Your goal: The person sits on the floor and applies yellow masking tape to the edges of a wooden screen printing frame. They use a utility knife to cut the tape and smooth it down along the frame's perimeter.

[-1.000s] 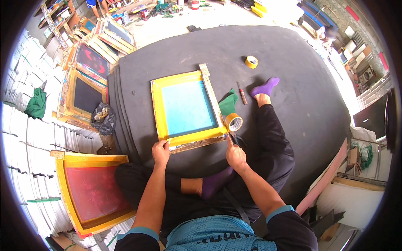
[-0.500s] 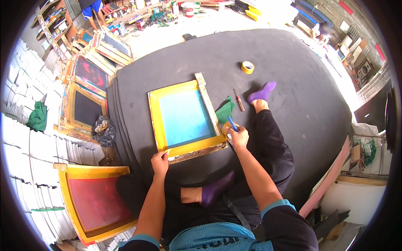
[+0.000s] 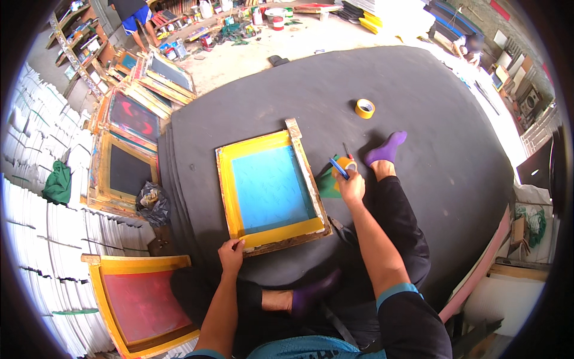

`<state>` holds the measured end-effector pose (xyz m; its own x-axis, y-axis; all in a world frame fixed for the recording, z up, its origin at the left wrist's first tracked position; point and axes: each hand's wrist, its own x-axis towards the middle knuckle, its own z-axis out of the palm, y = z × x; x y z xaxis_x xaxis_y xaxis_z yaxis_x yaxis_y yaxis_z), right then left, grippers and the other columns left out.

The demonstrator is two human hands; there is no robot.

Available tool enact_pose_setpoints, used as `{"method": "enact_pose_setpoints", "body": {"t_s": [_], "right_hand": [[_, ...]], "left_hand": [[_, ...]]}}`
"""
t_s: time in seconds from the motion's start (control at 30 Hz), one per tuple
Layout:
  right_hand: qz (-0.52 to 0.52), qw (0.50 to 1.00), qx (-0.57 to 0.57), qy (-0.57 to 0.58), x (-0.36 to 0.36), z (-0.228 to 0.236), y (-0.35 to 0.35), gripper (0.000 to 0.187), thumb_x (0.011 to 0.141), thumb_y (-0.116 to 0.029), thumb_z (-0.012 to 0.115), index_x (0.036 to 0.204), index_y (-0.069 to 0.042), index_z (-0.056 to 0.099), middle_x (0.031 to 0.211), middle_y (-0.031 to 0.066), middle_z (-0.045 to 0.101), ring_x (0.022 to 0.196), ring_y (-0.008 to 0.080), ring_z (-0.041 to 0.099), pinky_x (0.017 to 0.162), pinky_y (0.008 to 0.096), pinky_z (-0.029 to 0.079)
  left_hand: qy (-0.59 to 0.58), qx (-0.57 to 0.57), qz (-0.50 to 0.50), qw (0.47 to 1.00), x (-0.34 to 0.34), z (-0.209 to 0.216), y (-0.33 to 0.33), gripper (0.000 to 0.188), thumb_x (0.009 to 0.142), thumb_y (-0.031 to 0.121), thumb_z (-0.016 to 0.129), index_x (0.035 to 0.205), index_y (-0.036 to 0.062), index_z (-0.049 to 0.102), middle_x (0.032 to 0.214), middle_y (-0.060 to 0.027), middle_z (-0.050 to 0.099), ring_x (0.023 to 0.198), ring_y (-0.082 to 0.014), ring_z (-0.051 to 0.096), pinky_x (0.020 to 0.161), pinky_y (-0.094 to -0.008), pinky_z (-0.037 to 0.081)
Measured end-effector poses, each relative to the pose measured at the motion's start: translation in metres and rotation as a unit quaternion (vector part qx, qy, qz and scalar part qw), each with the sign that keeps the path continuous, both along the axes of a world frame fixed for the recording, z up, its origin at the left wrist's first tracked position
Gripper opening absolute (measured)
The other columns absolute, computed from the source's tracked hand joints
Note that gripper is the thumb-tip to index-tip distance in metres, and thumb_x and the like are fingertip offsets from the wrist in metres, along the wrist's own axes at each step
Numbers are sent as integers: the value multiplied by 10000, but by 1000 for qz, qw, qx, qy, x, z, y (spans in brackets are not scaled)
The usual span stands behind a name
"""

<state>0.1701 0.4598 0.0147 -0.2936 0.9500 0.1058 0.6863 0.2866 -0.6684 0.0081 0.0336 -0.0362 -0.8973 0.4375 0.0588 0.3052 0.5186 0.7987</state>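
Screen frame (image 3: 272, 190), yellow-taped border w/ blue mesh, lies flat on dark mat (image 3: 442, 203) in front of the person, a bit left of ctr. Left hand (image 3: 231, 256) at its near left corner, thumb & fingers pinching there; can't tell if tape edge or wood is btwn the tips. Right hand (image 3: 353, 186) is off the frame's right side, fingers bent round a slim blue tool (image 3: 339, 170), w/ yellow tape roll (image 3: 345, 163) up against the fingertips; exact grip on roll partly hidden. Green cloth (image 3: 326, 185) just beside, btwn frame & right hand. 2nd tape roll (image 3: 365, 108) farther off, far right of frame. Purple-socked foot (image 3: 387, 148) near right hand, on far side. Red-mesh frame (image 3: 143, 305) leans near left, apart from the left hand.
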Motion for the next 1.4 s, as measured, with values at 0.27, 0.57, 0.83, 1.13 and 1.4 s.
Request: {"method": "enact_pose_setpoints", "body": {"t_s": [0.27, 0.57, 0.83, 1.13, 1.4], "right_hand": [[158, 965, 85, -189, -46, -19, 60, 294, 955, -348, 715, 1167, -144, 732, 1016, 184, 764, 1029, 373, 728, 864, 483, 586], [192, 940, 236, -154, 37, -70, -9, 282, 975, -334, 695, 1139, -106, 671, 1074, 117, 673, 1034, 335, 621, 915, 503, 482], [464, 877, 51, -113, 26, 13, -87, 408, 908, -416, 749, 1227, -161, 739, 1320, 64, 682, 1336, 308, 535, 1177, 501, 379], [433, 891, -129, -36, 34, 3, -75, 245, 883, -256, 837, 1009, -54, 780, 959, 50, 734, 1010, 220, 656, 973, 388, 489], [401, 891, -210, 29, 44, 48, -68, 236, 908, -134, 842, 1057, 33, 766, 866, 50, 748, 791, 103, 652, 724, 289, 525]], "left_hand": [[-124, 10, 43, 991, 9, 37, 9, 242, 922, 154, 810, 960, -77, 748, 756, -86, 709, 698, -112, 629, 661, -317, 509], [-48, 73, -22, 996, -1, 46, 8, 203, 926, 119, 806, 914, -70, 730, 707, -17, 652, 661, -61, 550, 619, -277, 468], [1, 111, -64, 992, -4, 68, 13, 142, 916, 70, 807, 983, -51, 775, 797, -95, 753, 645, -77, 617, 604, -277, 494], [33, 149, -61, 986, -9, 88, 15, 158, 902, 63, 824, 995, -55, 774, 853, -129, 775, 692, -110, 681, 646, -284, 536], [-25, 175, -63, 982, -23, 96, 8, 155, 947, 55, 788, 1035, -72, 775, 911, -76, 788, 818, -93, 688, 771, -262, 549]]}}
